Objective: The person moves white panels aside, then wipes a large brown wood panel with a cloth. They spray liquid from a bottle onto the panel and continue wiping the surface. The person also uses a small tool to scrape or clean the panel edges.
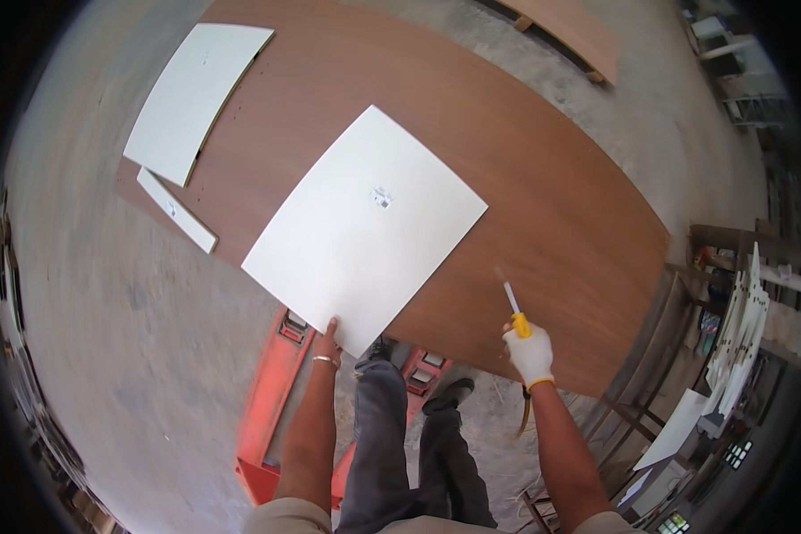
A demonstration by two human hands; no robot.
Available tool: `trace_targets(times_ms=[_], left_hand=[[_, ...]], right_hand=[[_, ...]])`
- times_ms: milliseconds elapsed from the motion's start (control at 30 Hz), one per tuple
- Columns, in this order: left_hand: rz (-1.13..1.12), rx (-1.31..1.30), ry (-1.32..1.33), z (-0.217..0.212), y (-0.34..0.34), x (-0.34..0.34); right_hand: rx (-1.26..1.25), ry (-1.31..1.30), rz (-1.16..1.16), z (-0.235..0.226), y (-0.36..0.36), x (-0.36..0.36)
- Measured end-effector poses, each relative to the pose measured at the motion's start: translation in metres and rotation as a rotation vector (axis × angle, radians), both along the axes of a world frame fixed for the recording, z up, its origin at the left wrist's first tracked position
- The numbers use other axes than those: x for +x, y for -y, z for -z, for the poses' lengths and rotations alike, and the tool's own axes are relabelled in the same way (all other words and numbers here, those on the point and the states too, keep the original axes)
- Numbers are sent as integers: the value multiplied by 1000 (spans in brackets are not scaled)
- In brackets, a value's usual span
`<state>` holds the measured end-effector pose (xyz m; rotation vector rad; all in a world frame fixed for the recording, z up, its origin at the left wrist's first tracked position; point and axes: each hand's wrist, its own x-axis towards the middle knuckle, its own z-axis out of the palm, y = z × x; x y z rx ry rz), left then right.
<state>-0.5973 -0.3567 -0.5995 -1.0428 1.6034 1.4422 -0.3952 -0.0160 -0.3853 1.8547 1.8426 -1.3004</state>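
A large white panel [365, 222] with a small label near its middle lies slanted over the brown board. Its near corner juts past the board's edge toward me. My left hand [327, 343], bare with a band at the wrist, holds the panel's near left edge, thumb on top; the fingers underneath are hidden. In a white glove, my right hand [529, 351] is closed round a yellow-handled tool [518, 319] with a thin pale shaft pointing away from me. Its tip is blurred, and its exact kind is unclear. The tool is right of the panel, apart from it.
Another white panel [196, 98] and a narrow white strip [176, 210] rest at the board's far left. The brown board [570, 240] sits above a red pallet jack [271, 383]. A dark wooden rack [659, 334] with pale strips stands at right. A dark hose [524, 414] hangs below my right hand.
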Motion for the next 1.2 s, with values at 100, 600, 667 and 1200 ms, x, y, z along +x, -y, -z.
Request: trace_targets(times_ms=[100, 600, 667, 1200], left_hand=[[24, 133, 40, -26, -4, -1], [47, 547, -359, -224, -124, -6], [21, 574, -281, -251, -158, -1], [154, 465, -296, -335, -310, 231]], right_hand=[[141, 191, -339, 6, 34, 13], [255, 452, -162, -48, 35, 239], [155, 338, -425, -66, 54, 229], [-114, 145, -270, 31, 31, 429]])
